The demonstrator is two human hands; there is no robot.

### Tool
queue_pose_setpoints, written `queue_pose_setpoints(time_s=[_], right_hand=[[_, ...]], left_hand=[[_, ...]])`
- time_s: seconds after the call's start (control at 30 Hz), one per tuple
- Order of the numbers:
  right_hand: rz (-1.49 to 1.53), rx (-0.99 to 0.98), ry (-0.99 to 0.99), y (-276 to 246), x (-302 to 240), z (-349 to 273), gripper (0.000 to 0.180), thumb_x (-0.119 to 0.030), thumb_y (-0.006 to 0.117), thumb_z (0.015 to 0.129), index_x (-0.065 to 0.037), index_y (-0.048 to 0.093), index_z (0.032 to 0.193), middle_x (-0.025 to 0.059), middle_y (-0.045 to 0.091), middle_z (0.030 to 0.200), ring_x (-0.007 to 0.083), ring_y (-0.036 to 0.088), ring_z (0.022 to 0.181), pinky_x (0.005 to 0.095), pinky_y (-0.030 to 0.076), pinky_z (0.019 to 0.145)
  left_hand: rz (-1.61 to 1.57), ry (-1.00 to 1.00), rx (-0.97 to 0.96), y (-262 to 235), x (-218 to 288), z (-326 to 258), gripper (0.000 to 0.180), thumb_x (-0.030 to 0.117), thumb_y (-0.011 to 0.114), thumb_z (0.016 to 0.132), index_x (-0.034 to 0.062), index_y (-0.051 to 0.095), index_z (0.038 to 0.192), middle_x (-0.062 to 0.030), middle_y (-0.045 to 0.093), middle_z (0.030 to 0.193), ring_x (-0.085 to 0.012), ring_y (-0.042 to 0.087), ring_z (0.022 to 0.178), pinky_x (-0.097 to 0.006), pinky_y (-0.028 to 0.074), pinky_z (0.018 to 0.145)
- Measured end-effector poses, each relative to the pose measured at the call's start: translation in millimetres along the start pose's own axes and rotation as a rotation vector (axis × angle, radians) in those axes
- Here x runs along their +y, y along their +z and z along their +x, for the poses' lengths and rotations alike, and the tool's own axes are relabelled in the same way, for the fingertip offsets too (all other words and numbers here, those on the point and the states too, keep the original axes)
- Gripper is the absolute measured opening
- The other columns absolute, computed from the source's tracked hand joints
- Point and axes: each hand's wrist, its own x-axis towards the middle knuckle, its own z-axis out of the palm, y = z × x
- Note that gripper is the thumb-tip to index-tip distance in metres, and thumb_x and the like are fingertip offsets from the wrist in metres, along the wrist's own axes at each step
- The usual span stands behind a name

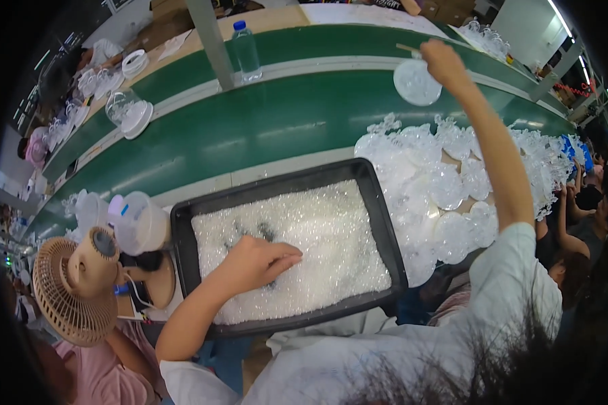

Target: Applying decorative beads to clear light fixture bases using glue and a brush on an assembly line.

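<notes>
My left hand (253,263) is down in the black tray (383,236), at the bed of white sparkling granules (317,233). Its thumb and forefinger are drawn together, and the other fingers curl down out of sight, so what they hold is hidden. Dark patches of tray floor show just beyond the knuckles. My right arm reaches far out over the green conveyor belt. There my right hand (444,62) is closed at the upper edge of a round whitish disc (417,84). Its fingertips are hidden. A thin tan stick (409,48) shows beside it.
Clear round pieces (446,185) are heaped right of the tray. At left stand a beige fan (78,290) and translucent tubs (142,223). A water bottle (246,50) and a clear dome on a white base (130,116) stand beyond. Other people sit on both sides.
</notes>
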Motion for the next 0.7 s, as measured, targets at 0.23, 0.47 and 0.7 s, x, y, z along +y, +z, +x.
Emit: queue_pose_setpoints(time_s=[0.23, 0.47, 0.7], right_hand=[[0.306, 0.302, -0.263, -184.8, -141.9, -48.0, 0.006, 0.000, 0.067, 0.074, 0.003, 0.063, 0.077, 0.0185, 0.060, 0.074, 0.0363, 0.061, 0.074, 0.0423, 0.049, 0.066], [0.606, 0.158, -0.375, -179.7, -227.7, -107.5, 0.009, -0.006, 0.071, 0.081, -0.002, 0.067, 0.087, 0.0125, 0.059, 0.076, 0.0333, 0.059, 0.067, 0.0396, 0.046, 0.060], [0.583, -0.035, -0.336, -143.8, -245.6, -149.9, 0.009, -0.001, 0.068, 0.076, -0.003, 0.067, 0.085, 0.0128, 0.060, 0.077, 0.0340, 0.062, 0.070, 0.0428, 0.050, 0.062]], left_hand=[[0.313, 0.264, 0.154, 23.4, 16.3, 20.7, 0.053, 0.032, 0.069, 0.085, 0.0133, 0.055, 0.132, -0.0195, 0.060, 0.122, -0.0364, 0.058, 0.112, -0.046, 0.047, 0.094], [0.578, 0.406, -0.102, 76.8, -4.5, 57.7, 0.059, 0.041, 0.062, 0.088, 0.0202, 0.047, 0.141, -0.0158, 0.035, 0.152, -0.0431, 0.039, 0.135, -0.055, 0.035, 0.109], [0.549, 0.117, -0.320, 14.6, 3.9, -24.8, 0.067, 0.042, 0.064, 0.087, 0.0168, 0.042, 0.145, -0.0209, 0.035, 0.151, -0.0448, 0.038, 0.135, -0.053, 0.034, 0.111]])
